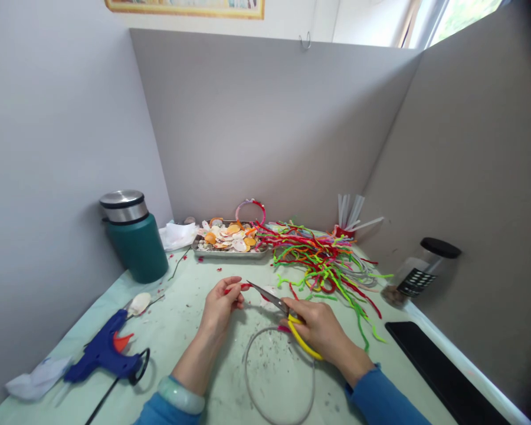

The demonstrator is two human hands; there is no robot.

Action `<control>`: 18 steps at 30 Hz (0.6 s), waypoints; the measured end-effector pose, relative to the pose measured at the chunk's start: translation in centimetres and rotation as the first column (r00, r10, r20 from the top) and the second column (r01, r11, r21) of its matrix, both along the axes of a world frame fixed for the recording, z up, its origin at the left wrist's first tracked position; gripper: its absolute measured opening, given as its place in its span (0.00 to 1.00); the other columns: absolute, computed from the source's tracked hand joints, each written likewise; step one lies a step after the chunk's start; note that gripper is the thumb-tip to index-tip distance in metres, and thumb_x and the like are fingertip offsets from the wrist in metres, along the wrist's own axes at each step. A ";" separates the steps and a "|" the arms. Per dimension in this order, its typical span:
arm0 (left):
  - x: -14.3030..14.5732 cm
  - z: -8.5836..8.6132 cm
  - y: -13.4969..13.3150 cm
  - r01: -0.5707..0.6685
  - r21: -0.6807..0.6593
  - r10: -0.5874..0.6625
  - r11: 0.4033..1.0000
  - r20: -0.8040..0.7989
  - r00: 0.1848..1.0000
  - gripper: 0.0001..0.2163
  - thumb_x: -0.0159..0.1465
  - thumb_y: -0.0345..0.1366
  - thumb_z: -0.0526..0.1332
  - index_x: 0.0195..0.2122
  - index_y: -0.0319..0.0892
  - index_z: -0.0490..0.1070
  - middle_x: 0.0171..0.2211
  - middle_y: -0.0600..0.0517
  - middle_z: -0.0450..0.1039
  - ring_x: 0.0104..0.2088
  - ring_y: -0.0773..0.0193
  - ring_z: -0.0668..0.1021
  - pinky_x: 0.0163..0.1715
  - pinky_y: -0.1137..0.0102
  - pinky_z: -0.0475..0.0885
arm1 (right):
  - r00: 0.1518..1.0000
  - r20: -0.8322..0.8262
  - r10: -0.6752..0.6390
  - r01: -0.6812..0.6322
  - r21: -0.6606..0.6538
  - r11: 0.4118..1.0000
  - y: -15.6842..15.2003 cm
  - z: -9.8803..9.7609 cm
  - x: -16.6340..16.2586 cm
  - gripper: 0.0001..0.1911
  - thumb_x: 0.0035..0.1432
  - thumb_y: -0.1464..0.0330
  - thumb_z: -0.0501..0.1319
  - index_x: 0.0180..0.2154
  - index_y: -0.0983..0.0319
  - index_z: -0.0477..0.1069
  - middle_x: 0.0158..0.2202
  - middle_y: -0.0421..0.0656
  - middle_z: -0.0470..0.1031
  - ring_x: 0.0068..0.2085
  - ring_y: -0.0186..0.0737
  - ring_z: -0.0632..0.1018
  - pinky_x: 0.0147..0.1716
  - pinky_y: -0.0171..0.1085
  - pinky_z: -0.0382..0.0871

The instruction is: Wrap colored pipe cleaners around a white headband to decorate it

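Note:
My left hand (222, 305) pinches a short red pipe cleaner (244, 287) between thumb and fingers. My right hand (321, 326) grips yellow-handled scissors (301, 337); their metal blades point left, with the tips right by the red piece. Whether the blades touch it I cannot tell. Below my hands lies a thin grey hoop (246, 373) on the table, with a pink wrapped part at its top near the scissors. A white piece with some red on it lies partly hidden behind the blades.
At the back stand a metal tray (230, 255) of shells, a heap of coloured pipe cleaners (325, 260) and white sticks (349, 212). A teal flask (137, 248) and blue glue gun (108, 348) are left. A jar (418, 274) and black slab (442, 366) are right. Grey panels enclose the table.

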State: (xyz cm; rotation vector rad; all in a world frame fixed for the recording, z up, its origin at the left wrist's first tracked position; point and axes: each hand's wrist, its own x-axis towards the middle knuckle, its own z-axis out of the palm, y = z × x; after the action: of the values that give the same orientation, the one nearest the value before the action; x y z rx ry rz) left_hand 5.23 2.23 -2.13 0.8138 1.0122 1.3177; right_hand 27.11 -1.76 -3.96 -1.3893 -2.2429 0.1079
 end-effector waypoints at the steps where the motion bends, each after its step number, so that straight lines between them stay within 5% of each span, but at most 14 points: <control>1: 0.0 0.0 0.0 -0.003 -0.002 0.003 1.000 0.000 1.000 0.16 0.48 0.34 0.65 0.37 0.36 0.66 0.27 0.49 0.75 0.18 0.74 0.68 0.17 0.78 0.64 | 1.000 -0.008 -0.009 0.009 0.007 1.000 0.0 -0.1 0.0 0.18 0.55 0.61 0.58 0.47 0.59 0.70 0.32 0.44 0.77 0.30 0.38 0.76 0.29 0.31 0.64; 9: 0.5 -0.3 -0.1 0.074 0.043 -0.068 0.996 -0.128 0.989 0.16 0.48 0.39 0.65 0.35 0.38 0.66 0.26 0.50 0.76 0.17 0.72 0.69 0.17 0.75 0.66 | 0.946 -0.284 -0.158 0.196 0.113 0.974 0.4 -0.3 0.1 0.18 0.52 0.65 0.59 0.46 0.62 0.71 0.36 0.46 0.78 0.33 0.41 0.77 0.33 0.36 0.70; 14: 1.0 -0.4 -0.4 0.220 0.044 -0.215 0.974 -0.094 0.972 0.15 0.49 0.42 0.66 0.32 0.38 0.66 0.29 0.48 0.77 0.16 0.73 0.69 0.17 0.75 0.65 | 0.925 -0.374 -0.067 0.073 0.000 0.997 0.2 -0.4 -0.8 0.18 0.50 0.69 0.59 0.45 0.59 0.70 0.36 0.42 0.77 0.32 0.38 0.77 0.32 0.34 0.70; 18: 0.9 -0.6 -0.3 0.202 0.013 -0.200 0.979 -0.093 0.975 0.14 0.49 0.41 0.66 0.31 0.38 0.67 0.28 0.47 0.77 0.16 0.73 0.69 0.16 0.76 0.66 | 0.922 -0.377 -0.084 0.063 -0.067 0.996 0.3 -0.8 -0.9 0.16 0.48 0.73 0.57 0.42 0.60 0.71 0.31 0.40 0.77 0.29 0.37 0.76 0.30 0.33 0.69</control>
State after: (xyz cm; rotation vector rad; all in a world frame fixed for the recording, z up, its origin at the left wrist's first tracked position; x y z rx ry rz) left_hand 6.09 1.95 -2.71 0.9751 0.9608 1.1288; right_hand 26.20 -1.47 -4.75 -1.3455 -1.8766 0.3814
